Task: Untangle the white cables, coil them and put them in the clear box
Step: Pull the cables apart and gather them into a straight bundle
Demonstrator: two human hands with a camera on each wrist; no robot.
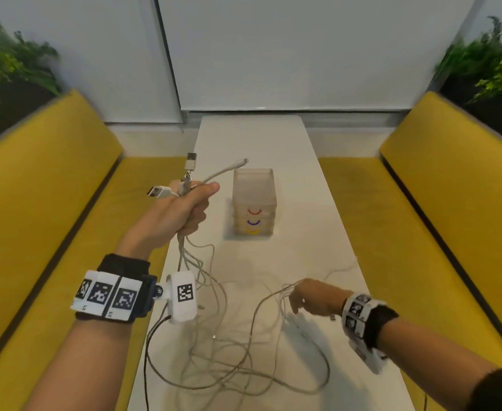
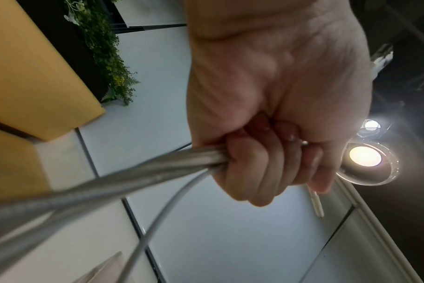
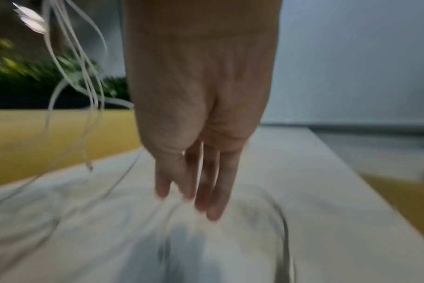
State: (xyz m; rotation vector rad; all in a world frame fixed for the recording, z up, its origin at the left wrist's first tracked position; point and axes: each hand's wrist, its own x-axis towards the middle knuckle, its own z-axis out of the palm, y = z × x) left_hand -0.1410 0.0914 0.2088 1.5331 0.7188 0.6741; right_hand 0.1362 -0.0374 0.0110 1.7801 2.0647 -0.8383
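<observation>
left hand point(image 1: 184, 209) is gripping the bunched plug ends of the white cables point(image 1: 232, 351), raised | right hand point(image 1: 312, 298) is combing the loose strands with straight fingers above the table point(image 1: 318, 203) | clear box point(image 1: 253, 201) is standing beyond | risk: pulling may be tightening knots

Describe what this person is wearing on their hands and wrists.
Both hands, the left hand and the right hand, are bare. Each wrist carries a black cuff under a band of white blocks printed with black square-code markers. A white camera pod with its own marker sticks out from the left band, with thin dark wires trailing below it. A similar white pod hangs under the right wrist.
</observation>
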